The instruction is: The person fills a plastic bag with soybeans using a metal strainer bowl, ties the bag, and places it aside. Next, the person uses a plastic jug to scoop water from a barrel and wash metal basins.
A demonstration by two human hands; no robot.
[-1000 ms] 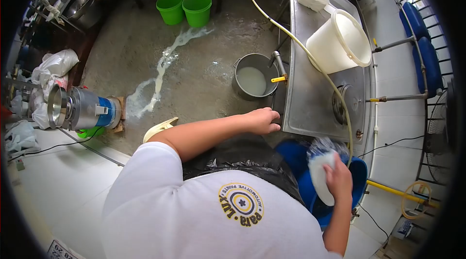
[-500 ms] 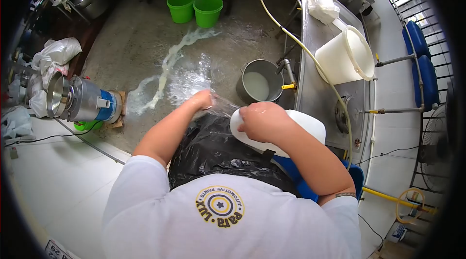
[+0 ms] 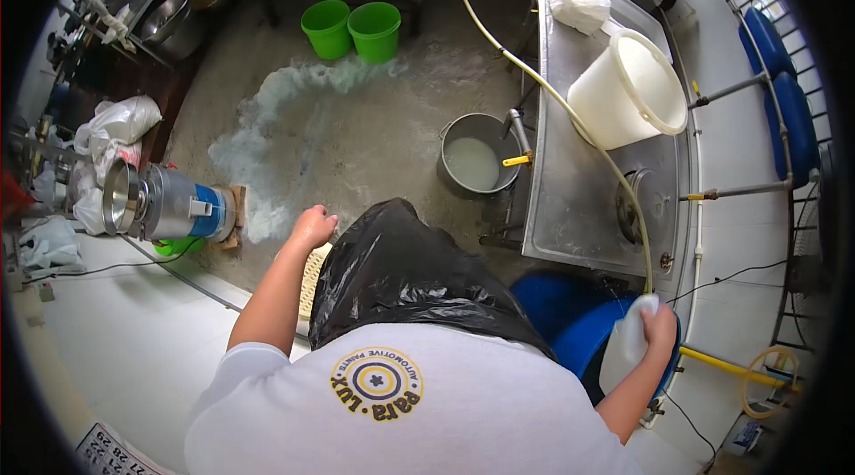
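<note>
My right hand (image 3: 660,325) grips a white plastic jug (image 3: 629,337) at its upper end. The jug is tilted, its lower part inside the mouth of a blue drum (image 3: 550,290) at my right side. My left hand (image 3: 313,227) hangs in front of me with curled fingers, and nothing shows in it. Just below it is a cream perforated piece (image 3: 312,284), partly hidden by my forearm. A black plastic apron (image 3: 405,270) covers my front. The yellowish hose (image 3: 570,108) runs down to the drum beside the jug.
On the wet floor stand two green buckets (image 3: 327,28) and a metal pot (image 3: 451,168) holding cloudy liquid. Whitish foam (image 3: 258,150) spreads at left. A steel counter (image 3: 570,217) at right bears a white bucket (image 3: 614,88). A metal grinder (image 3: 178,202) stands at left.
My right hand has swung the jug from the front to the drum at right. My left hand has drawn back left. The floor's water stream has spread into foam.
</note>
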